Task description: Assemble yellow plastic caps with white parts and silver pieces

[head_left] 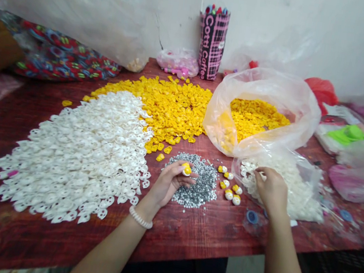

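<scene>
My left hand pinches a small yellow-and-white plastic piece between thumb and fingers, above a heap of small silver discs. At the mouth of a clear bag of white plastic pieces, my right hand has its fingers pressed together; what they hold, if anything, is hidden. Between the hands lie several yellow-and-white pieces like the held one. A large pile of flat white pieces spreads left of my left hand, and a pile of yellow pieces lies behind it.
An open plastic bag with yellow pieces stands behind my right hand. A pink-and-black Cotti Coffee bag leans by the wall. Blue round items lie near the table's front edge. Plastic bags crowd the right side, and a patterned sack sits back left.
</scene>
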`<state>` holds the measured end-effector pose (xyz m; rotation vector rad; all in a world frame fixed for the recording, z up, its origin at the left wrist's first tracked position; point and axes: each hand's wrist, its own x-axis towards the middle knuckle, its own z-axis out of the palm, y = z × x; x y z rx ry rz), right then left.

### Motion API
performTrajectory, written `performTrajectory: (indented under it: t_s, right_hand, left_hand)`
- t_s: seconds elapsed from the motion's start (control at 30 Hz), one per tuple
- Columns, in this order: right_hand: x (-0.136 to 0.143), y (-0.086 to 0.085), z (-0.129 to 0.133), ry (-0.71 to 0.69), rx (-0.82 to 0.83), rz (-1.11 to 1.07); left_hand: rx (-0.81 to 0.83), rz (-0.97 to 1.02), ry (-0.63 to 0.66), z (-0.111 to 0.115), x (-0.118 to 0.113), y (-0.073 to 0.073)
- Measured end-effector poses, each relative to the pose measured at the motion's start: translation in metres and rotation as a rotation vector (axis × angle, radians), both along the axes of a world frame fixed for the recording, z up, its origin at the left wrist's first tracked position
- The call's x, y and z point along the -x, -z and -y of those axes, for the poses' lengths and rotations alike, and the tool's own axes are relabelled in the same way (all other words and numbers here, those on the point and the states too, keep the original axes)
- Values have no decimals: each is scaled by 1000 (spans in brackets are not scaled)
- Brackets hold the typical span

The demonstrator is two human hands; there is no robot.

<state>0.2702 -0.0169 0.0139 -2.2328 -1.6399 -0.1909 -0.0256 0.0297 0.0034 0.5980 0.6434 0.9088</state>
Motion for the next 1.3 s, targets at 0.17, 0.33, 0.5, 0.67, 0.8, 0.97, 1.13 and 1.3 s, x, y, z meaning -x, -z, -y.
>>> performTrajectory:
  t_s: [0.17, 0.33, 0.5, 0.67, 0.8, 0.97, 1.13, 1.3]
  right_hand:
    - [52, -22, 10, -196, -88, -766]
    - [142, -16, 9, -558, 259, -1191]
    - [193, 6, 4, -640, 172, -1090]
    - [202, 9, 6, -750, -110, -679]
    - [197, 8, 4, -784, -73, -645]
    - [190, 10, 3, -800, -54, -616]
    - [187, 10, 5, -829, -48, -487]
    - [184, 8, 3, -986, 28, -280]
  left_hand:
    - [-31, 19, -102, 2, -5, -2]
    - [-1, 135, -303, 6, -12, -5]
    - [66, 122, -335, 6, -7, -5]
    - [-48, 32, -413, 3, -7, -4]
    - [78, 114, -380, 1, -8, -1]
    - [9, 64, -381, 4, -9, -2]
    - [-72, -15, -392, 7, -10, -6]
    - [114, 116, -369, -1, -4, -2]
